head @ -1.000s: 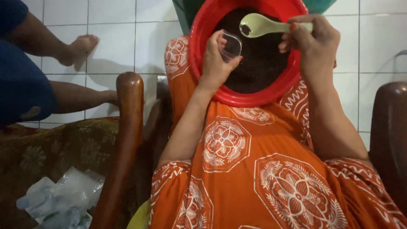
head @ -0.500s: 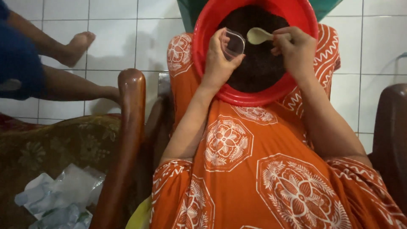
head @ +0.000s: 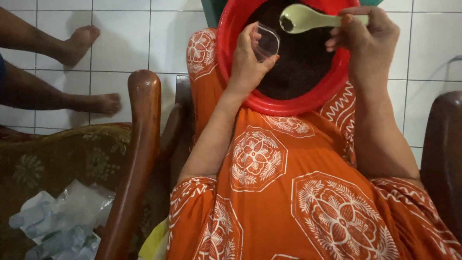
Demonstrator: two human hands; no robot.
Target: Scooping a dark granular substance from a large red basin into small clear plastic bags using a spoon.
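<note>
Left hand (head: pixel 246 67) grips clear cup (head: pixel 266 42) tilted over red basin (head: pixel 284 103); right hand (head: pixel 365 41) grips spoon (head: pixel 308 19), bowl pointing left, just beside cup.

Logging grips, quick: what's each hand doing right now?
Left hand: closed on a small clear plastic cup over the red basin.
Right hand: closed on a pale green spoon.

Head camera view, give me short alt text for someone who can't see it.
A seated person in an orange patterned dress holds a small clear cup in the left hand and a pale green spoon in the right hand, over a red bowl of dark grains on their lap.
</note>
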